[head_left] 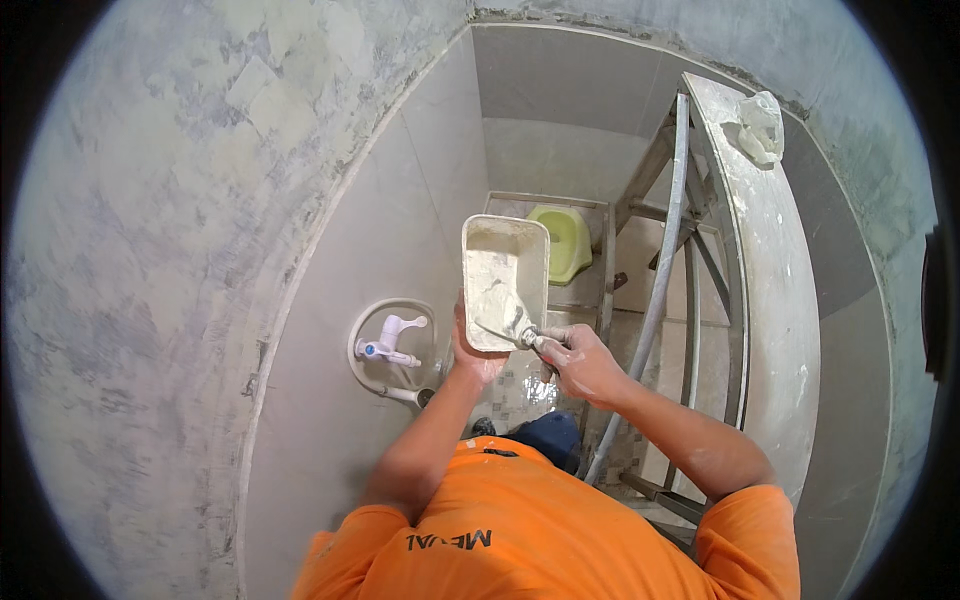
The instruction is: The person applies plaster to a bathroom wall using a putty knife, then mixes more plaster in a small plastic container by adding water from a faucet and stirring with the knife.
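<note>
In front of my body I hold up a white rectangular tub (535, 265), its inside smeared with pale putty (493, 290). My left hand (476, 363) is closed around the tub's near left corner, with part of the fingers out of sight beneath it. A putty-coated scraper (517, 331), seemingly a putty knife, is gripped by its handle in my right hand (582, 366). Its blade reaches into the near end of the tub. White smears mark my right hand and forearm.
A white tap (392, 342) with a coiled hose (358, 322) juts from the left tiled wall (340, 270). On the right stands a metal-legged trestle with a long plank (775, 290), a crumpled plastic bag (762, 128) on top. A green squat toilet (566, 245) lies beyond the tub.
</note>
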{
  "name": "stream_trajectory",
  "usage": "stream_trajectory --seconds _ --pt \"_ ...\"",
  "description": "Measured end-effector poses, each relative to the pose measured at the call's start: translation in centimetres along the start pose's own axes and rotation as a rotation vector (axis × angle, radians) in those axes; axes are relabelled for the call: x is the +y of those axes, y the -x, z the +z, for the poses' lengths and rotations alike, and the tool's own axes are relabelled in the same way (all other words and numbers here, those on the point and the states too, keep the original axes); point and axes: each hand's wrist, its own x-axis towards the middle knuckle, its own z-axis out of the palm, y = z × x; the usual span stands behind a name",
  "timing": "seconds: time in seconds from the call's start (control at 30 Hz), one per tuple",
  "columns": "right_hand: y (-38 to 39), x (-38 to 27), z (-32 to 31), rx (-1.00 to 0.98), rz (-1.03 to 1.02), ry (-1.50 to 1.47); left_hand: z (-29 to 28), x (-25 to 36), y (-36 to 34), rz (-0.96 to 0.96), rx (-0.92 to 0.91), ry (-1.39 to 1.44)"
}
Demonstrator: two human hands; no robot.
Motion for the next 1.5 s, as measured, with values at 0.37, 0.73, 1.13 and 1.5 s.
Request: stream_trajectory --seconds 0.37,0.73,1.13,1.5 --pt "0.9 -1.6 -1.2 0.275 -0.330 0.891 -0.2 0.8 0.1 0.027 0.007 0.054" --pt "0.8 0.0 1.3 -0.100 0.359 -0.402 -1.0 0.0 -0.2 0.118 -0.014 0.074" --pt "-0.1 -0.5 -0.8 0.002 0.097 -0.232 0.2 -0.1 0.9 0.027 0.006 -0.079" --pt "1.3 -1.2 -0.6 0.384 -0.556 0.801 -0.6 -0.7 1.0 -0.018 -0.006 0.057"
